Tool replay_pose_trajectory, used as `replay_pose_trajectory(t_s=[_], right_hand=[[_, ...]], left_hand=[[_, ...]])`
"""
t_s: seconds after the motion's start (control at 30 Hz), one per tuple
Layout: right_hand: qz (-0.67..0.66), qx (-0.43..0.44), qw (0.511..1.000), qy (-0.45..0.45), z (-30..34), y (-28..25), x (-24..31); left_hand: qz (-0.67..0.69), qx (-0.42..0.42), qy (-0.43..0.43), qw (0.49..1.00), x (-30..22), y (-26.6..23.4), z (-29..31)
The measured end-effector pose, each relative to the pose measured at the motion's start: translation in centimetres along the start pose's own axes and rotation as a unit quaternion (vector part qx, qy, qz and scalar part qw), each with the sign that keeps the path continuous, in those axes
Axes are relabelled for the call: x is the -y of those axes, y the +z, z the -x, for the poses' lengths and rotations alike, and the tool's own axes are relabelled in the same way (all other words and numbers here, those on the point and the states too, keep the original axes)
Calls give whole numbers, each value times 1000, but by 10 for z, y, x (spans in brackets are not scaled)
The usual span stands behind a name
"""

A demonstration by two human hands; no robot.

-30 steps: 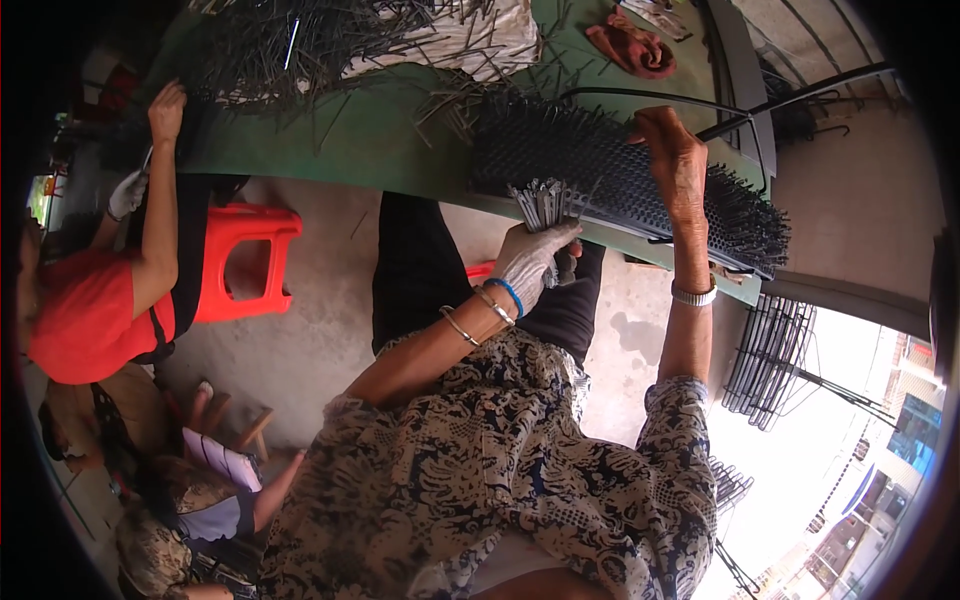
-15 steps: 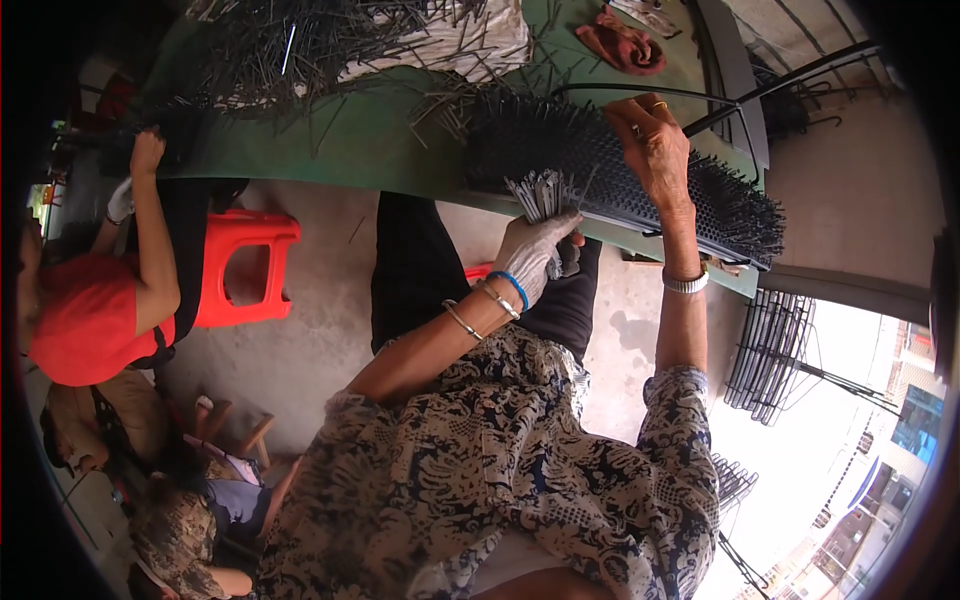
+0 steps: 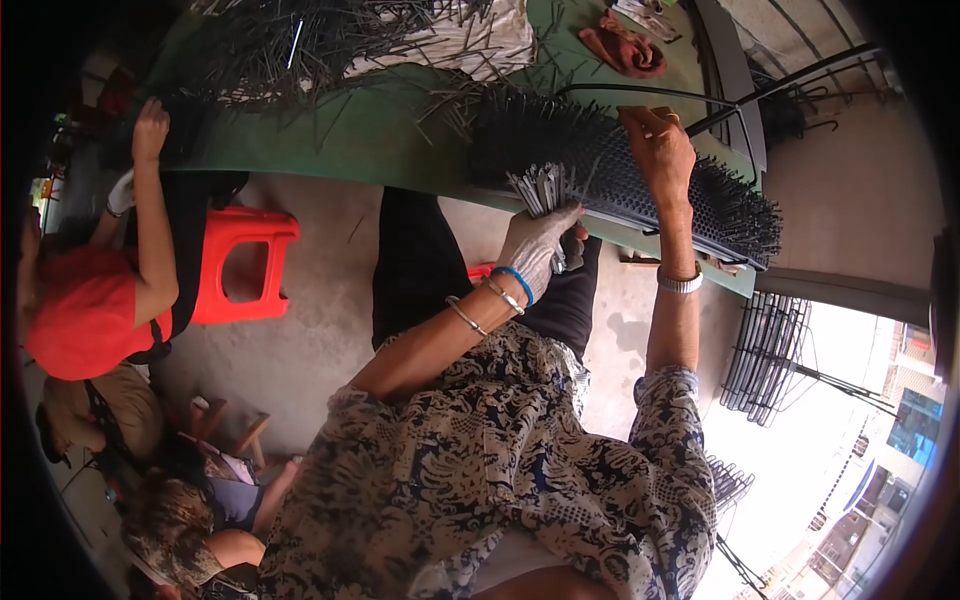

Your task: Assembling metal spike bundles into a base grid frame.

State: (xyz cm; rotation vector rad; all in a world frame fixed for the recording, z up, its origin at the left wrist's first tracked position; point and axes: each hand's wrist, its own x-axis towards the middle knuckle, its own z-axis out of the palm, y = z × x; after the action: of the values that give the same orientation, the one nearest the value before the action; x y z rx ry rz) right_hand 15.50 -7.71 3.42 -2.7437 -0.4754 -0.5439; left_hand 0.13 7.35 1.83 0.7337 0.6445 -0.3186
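My left hand (image 3: pixel 540 240), in a pale glove, is closed round a bundle of thin grey rods (image 3: pixel 543 186). Their ends stick up past its fingers, at the front edge of a long black perforated board (image 3: pixel 625 190). Dark thin rods stand packed in the holes along the board's left and right parts, with bare holes between. Over the middle of that board is my bare right hand (image 3: pixel 662 160), its fingertips pinched together. Whatever lies between those fingertips is too small to make out.
The board rests on a green table (image 3: pixel 370 140). A heap of loose dark rods (image 3: pixel 290 60) lies at the far left on a pale cloth (image 3: pixel 490 50). A crumpled reddish cloth (image 3: pixel 625 45) sits behind a metal frame (image 3: pixel 740 120). A co-worker in red sits left, near a red stool (image 3: pixel 245 265).
My right hand has shifted slightly to the right above the board, fingers still pinched. My left hand keeps its bundle in nearly the same place. The co-worker's raised hand is a little higher.
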Motion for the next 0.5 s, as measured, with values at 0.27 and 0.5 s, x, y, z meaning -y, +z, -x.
replay_pose_trajectory(t_s=[0.27,0.5], right_hand=[[-147,-47,988,-3,32,-10,6],[-438,215,866,110,56,-33,26]], left_hand=[[22,36,5,999,-3,2,2],[7,80,8,997,-1,4,-3]])
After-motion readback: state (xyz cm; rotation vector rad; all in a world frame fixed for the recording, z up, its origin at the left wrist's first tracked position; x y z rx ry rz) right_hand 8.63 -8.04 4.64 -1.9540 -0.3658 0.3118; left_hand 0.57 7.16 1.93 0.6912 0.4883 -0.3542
